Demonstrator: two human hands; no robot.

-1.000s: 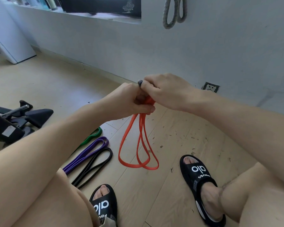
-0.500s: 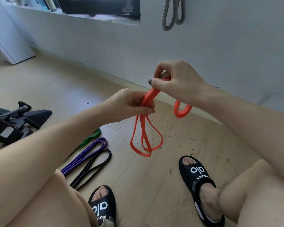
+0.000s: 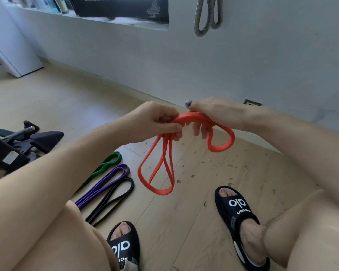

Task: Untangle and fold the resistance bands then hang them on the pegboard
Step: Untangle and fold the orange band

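Now your left hand (image 3: 155,122) and right hand (image 3: 209,116) both grip the orange band (image 3: 194,116) at frame centre, bunching its strands so loops hang evenly either side, apparently to keep the fold tidy for hanging.

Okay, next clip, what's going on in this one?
A seated person holds an orange band in both hands above a wooden floor. The left hand pinches a bundle of strands whose loops hang below it; the right hand grips the band beside it, with a shorter loop drooping under that hand. Green, purple and black bands lie side by side on the floor to the left. A grey band hangs on the wall above.
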